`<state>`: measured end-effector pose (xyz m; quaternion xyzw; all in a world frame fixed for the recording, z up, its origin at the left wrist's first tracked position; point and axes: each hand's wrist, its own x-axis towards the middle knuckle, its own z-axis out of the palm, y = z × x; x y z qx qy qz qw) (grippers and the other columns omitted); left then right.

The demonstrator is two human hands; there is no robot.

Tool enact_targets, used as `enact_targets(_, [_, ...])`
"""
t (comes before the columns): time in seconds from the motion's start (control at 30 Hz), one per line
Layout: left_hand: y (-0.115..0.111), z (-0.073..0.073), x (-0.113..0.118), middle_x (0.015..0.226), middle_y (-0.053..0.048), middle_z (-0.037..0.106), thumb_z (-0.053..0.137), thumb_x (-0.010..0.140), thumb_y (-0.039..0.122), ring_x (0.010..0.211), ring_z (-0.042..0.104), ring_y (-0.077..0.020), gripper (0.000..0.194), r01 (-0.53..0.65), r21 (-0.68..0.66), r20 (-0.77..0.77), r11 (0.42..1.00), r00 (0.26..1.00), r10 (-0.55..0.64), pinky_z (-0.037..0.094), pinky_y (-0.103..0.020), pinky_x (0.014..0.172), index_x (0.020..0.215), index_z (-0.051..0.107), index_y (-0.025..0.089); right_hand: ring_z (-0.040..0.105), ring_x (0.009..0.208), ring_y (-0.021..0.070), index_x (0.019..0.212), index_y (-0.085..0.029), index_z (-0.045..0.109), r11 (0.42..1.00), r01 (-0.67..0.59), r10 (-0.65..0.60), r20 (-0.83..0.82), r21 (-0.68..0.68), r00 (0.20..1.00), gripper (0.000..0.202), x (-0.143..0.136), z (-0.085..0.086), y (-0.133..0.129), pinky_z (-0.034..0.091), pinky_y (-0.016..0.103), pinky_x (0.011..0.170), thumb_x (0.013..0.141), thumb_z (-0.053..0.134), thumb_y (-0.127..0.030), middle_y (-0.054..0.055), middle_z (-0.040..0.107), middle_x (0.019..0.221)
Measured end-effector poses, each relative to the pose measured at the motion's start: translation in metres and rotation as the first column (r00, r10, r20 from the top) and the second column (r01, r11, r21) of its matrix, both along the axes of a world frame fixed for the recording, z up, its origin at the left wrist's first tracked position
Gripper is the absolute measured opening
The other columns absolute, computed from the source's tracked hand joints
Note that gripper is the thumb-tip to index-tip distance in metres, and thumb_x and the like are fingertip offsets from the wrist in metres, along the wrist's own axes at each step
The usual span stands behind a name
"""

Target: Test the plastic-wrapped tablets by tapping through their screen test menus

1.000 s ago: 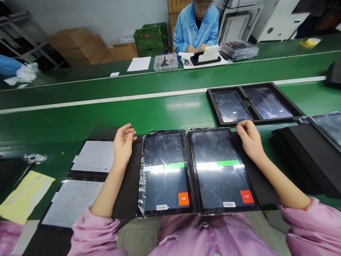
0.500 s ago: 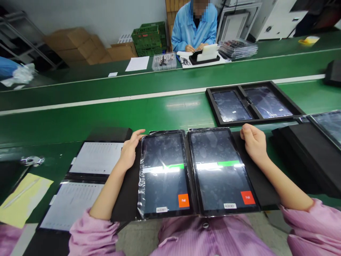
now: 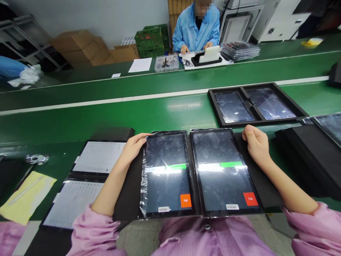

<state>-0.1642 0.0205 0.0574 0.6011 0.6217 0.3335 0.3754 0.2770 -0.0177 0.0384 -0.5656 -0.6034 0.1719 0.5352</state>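
Note:
Two tablets lie side by side in front of me on black foam, screens up. The left tablet (image 3: 167,153) and the right tablet (image 3: 221,151) each show a green bar and a red or orange "Fail" box. Wrinkled clear film runs along the left tablet's left edge. My left hand (image 3: 133,147) is closed at that tablet's top left corner, thumb and fingers pinching it. Beside the right tablet, my right hand (image 3: 255,144) is curled into a fist over the black foam (image 3: 246,149); whatever is inside it is hidden.
Two more tablets with pale screens (image 3: 99,156) lie at left, near a yellow sheet (image 3: 26,195) and a shiny metal part (image 3: 37,159). A black tray (image 3: 223,125) holds two dark tablets. Black foam (image 3: 306,149) stands right. A co-worker (image 3: 197,30) in blue sits opposite.
My left hand's fingers, stretched out before, have closed at the left tablet's top corner. My right fist stays put. Across the table, the co-worker's hands have moved apart. The view has shifted slightly.

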Motion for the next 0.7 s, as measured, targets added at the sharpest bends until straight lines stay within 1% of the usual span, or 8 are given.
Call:
enact_targets(0.17, [0.004, -0.004, 0.004, 0.094, -0.013, 0.078, 0.058, 0.082, 0.073, 0.094, 0.072, -0.0320, 0.062, -0.063, 0.028, 0.063, 0.998, 0.996, 0.061, 0.056, -0.040, 0.085, 0.094, 0.077, 0.015, 0.033, 0.051, 0.0184, 0.060, -0.026, 0.037, 1.000, -0.014, 0.014, -0.012, 0.008, 1.000, 0.062, 0.002, 0.001, -0.001, 0.027, 0.036, 0.048, 0.102, 0.046, -0.070, 0.000, 0.036, 0.056])
enact_targets(0.3, [-0.001, 0.001, -0.005, 0.104, -0.012, 0.076, 0.076, 0.076, 0.061, 0.084, 0.069, -0.0183, 0.051, -0.315, 0.214, 0.346, 0.925, 0.910, 0.230, 0.053, -0.025, 0.070, 0.104, 0.073, 0.017, 0.033, 0.051, 0.0185, 0.063, -0.027, 0.037, 0.999, -0.007, 0.010, -0.073, 0.040, 0.997, 0.058, 0.005, -0.001, 0.001, 0.026, 0.037, 0.049, 0.103, 0.046, -0.069, -0.001, 0.036, 0.056])
enact_targets(0.4, [-0.017, 0.010, -0.017, 0.082, -0.002, 0.069, 0.085, 0.071, 0.046, 0.047, 0.038, -0.0047, 0.042, -0.457, 0.162, 0.512, 0.875, 0.796, 0.322, 0.028, -0.017, 0.042, 0.100, 0.070, 0.020, 0.039, 0.053, 0.0188, 0.071, -0.027, 0.044, 0.997, 0.043, -0.035, -0.106, 0.070, 0.994, 0.049, 0.008, 0.000, 0.000, 0.031, 0.036, 0.051, 0.104, 0.048, -0.064, -0.001, 0.043, 0.060])
enact_targets(0.5, [-0.050, 0.016, -0.021, 0.051, 0.007, 0.044, 0.070, 0.086, 0.063, 0.041, 0.020, -0.0080, 0.047, -0.394, 0.125, 0.435, 0.911, 0.847, 0.307, 0.016, -0.021, 0.039, 0.104, 0.071, 0.019, 0.054, 0.063, 0.0215, 0.097, -0.027, 0.058, 0.996, 0.054, -0.053, -0.022, 0.076, 0.998, 0.030, 0.010, 0.008, -0.012, 0.042, 0.037, 0.059, 0.104, 0.052, -0.056, 0.001, 0.056, 0.072])
enact_targets(0.53, [-0.064, 0.016, -0.021, 0.047, 0.007, 0.039, 0.058, 0.092, 0.071, 0.041, 0.024, -0.0108, 0.056, -0.361, 0.145, 0.357, 0.921, 0.887, 0.292, 0.020, -0.023, 0.039, 0.105, 0.071, 0.018, 0.057, 0.066, 0.0223, 0.104, -0.027, 0.060, 0.998, 0.017, -0.019, 0.047, 0.061, 0.999, 0.026, 0.009, 0.012, -0.020, 0.044, 0.038, 0.061, 0.104, 0.052, -0.052, 0.002, 0.060, 0.076])
enact_targets(0.6, [-0.093, 0.012, -0.019, 0.059, 0.000, 0.056, 0.043, 0.095, 0.078, 0.052, 0.046, -0.0169, 0.067, -0.272, 0.220, 0.155, 0.937, 0.958, 0.242, 0.039, -0.028, 0.047, 0.112, 0.070, 0.019, 0.063, 0.070, 0.0226, 0.107, -0.028, 0.064, 0.988, -0.150, 0.141, 0.222, 0.022, 0.965, 0.021, 0.005, 0.024, -0.040, 0.047, 0.038, 0.063, 0.107, 0.049, -0.042, 0.004, 0.066, 0.081])
enact_targets(0.67, [-0.120, 0.004, -0.018, 0.106, -0.009, 0.072, 0.049, 0.096, 0.071, 0.091, 0.067, -0.0259, 0.063, -0.135, 0.271, -0.005, 0.953, 0.990, 0.142, 0.056, -0.039, 0.078, 0.135, 0.058, 0.022, 0.063, 0.066, 0.0205, 0.103, -0.028, 0.067, 0.926, -0.376, 0.349, 0.400, -0.011, 0.847, 0.020, -0.003, 0.037, -0.064, 0.045, 0.036, 0.060, 0.107, 0.048, -0.033, 0.004, 0.069, 0.080])
enact_targets(0.7, [-0.132, -0.001, -0.018, 0.130, -0.012, 0.066, 0.054, 0.097, 0.063, 0.115, 0.065, -0.0302, 0.064, -0.056, 0.276, -0.055, 0.960, 0.996, 0.074, 0.053, -0.047, 0.098, 0.148, 0.046, 0.025, 0.063, 0.066, 0.0198, 0.103, -0.027, 0.068, 0.879, -0.477, 0.431, 0.475, -0.027, 0.767, 0.021, -0.009, 0.043, -0.075, 0.045, 0.035, 0.060, 0.107, 0.048, -0.031, 0.004, 0.069, 0.080])
